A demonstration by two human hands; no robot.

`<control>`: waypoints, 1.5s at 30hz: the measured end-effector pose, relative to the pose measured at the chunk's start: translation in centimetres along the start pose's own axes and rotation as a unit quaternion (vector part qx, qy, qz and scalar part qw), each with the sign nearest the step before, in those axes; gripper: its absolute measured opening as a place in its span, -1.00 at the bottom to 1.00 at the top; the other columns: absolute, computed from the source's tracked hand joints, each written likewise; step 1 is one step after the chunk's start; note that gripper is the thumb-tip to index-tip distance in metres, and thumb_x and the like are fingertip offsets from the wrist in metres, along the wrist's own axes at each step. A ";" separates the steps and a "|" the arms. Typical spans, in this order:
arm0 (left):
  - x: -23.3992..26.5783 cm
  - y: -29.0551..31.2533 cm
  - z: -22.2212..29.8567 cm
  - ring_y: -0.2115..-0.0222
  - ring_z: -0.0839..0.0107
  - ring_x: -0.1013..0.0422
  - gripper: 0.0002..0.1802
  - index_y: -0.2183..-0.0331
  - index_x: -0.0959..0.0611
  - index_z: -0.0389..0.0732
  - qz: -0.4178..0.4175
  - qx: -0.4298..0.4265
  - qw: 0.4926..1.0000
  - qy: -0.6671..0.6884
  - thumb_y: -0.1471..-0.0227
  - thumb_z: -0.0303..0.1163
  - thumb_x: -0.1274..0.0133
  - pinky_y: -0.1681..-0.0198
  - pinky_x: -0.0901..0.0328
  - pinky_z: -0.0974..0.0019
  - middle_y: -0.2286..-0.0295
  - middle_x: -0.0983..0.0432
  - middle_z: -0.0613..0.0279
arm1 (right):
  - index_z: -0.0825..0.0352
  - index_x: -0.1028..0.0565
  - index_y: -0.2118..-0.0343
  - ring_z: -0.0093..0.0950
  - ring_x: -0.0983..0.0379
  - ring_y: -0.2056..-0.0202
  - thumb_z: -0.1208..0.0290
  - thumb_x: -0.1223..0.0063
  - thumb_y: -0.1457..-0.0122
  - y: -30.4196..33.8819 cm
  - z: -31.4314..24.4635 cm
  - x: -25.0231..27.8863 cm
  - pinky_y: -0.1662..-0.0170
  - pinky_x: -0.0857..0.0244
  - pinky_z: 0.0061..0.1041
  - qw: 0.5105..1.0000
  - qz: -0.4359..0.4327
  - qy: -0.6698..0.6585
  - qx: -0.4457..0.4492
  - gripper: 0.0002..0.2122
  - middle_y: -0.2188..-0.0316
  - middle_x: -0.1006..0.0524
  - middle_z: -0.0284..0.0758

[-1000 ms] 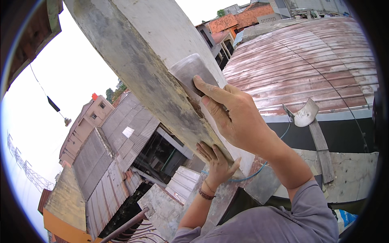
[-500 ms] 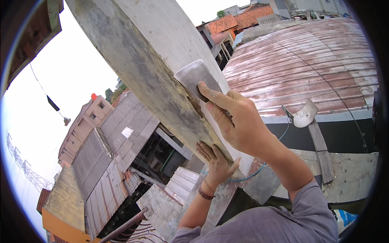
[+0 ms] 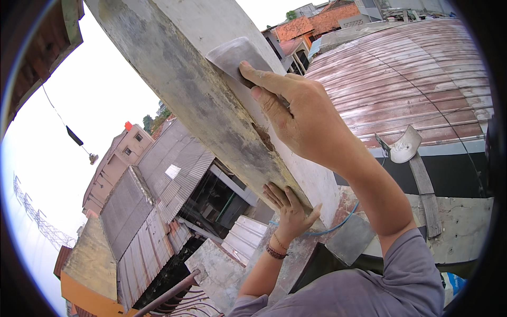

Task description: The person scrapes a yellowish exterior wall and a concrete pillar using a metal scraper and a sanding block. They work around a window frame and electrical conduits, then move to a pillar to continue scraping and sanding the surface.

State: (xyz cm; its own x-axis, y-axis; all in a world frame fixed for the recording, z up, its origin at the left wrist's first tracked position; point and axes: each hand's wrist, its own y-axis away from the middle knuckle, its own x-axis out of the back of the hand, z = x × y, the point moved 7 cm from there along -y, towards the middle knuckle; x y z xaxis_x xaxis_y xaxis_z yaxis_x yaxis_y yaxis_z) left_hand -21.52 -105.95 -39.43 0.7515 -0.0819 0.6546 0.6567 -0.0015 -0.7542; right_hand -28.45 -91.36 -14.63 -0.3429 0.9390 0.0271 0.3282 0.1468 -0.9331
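Grey sheet [image 3: 236, 59] partly hidden behind right grip [image 3: 298, 113], pillar [image 3: 193, 92] cut off by upper edge

My L head cam, wide fisheye, looks down & fwd, v. close to tall grey-and-white plastered pillar [image 3: 195, 90].

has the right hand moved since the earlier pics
Yes: the right hand has moved higher up the pillar, judged against the chipped patch on its edge.
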 end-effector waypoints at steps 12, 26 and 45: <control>0.0 0.0 0.0 -0.23 -0.61 0.67 0.40 -0.32 0.45 -0.23 0.006 -0.008 1.000 -0.014 0.05 0.18 -0.19 -0.17 0.57 -0.57 -0.20 0.68 -0.68 | 0.30 -0.48 -0.13 -0.44 -0.25 0.56 0.44 -0.04 -0.28 -0.7 1.8 -0.8 0.39 -0.24 -0.42 1.000 -0.008 -0.026 -0.004 -0.65 0.57 -0.40 -0.21; -1.2 0.6 -1.1 -0.21 -0.65 0.69 0.44 -0.30 0.51 -0.21 -0.044 0.003 0.999 -0.011 0.07 0.18 -0.21 -0.14 0.58 -0.62 -0.18 0.71 -0.71 | 0.28 -0.47 -0.15 -0.48 -0.21 0.56 0.51 -0.05 -0.25 7.3 2.7 0.0 0.41 -0.21 -0.50 0.986 -0.087 -0.004 -0.142 -0.62 0.54 -0.35 -0.25; -0.3 0.2 -0.1 -0.21 -0.61 0.72 0.40 -0.30 0.52 -0.19 -0.025 -0.010 0.999 -0.023 0.03 0.23 -0.15 -0.14 0.63 -0.60 -0.19 0.72 -0.68 | 0.17 -0.43 -0.19 -0.29 -0.30 0.50 0.43 -0.02 -0.26 11.4 5.1 -0.4 0.33 -0.28 -0.37 0.987 -0.060 -0.035 -0.148 -0.59 0.49 -0.37 -0.11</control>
State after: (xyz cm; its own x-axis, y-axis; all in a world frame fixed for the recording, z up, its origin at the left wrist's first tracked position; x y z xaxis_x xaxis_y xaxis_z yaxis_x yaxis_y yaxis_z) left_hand -21.64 -106.01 -39.79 0.7208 -0.0359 0.6922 0.6917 -0.0253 -0.7217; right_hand -29.06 -91.68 -27.16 -0.4513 0.8872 0.0958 0.5206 0.3490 -0.7792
